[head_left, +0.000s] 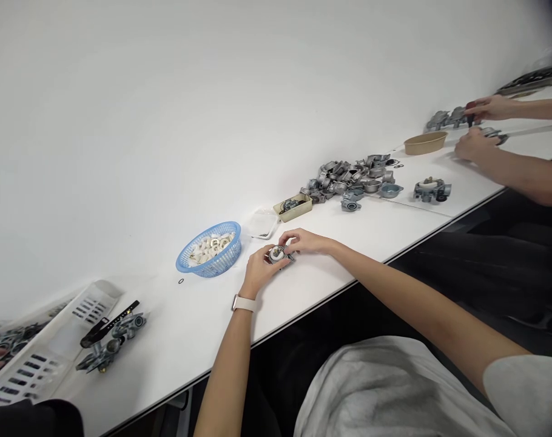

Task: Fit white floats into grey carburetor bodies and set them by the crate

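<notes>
Two hands share one small metal part [276,254] just above the white table [189,321]: the left hand [259,268] cups it, the right hand [304,243] pinches its top. A slack pinch could drop it rolling toward the blue basket [218,263] beyond.

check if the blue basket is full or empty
Partly full: the blue basket holds a heap of small white parts, piled to roughly its rim.

Tray [62,340] cut off left; held part [276,254] indistinct.
</notes>
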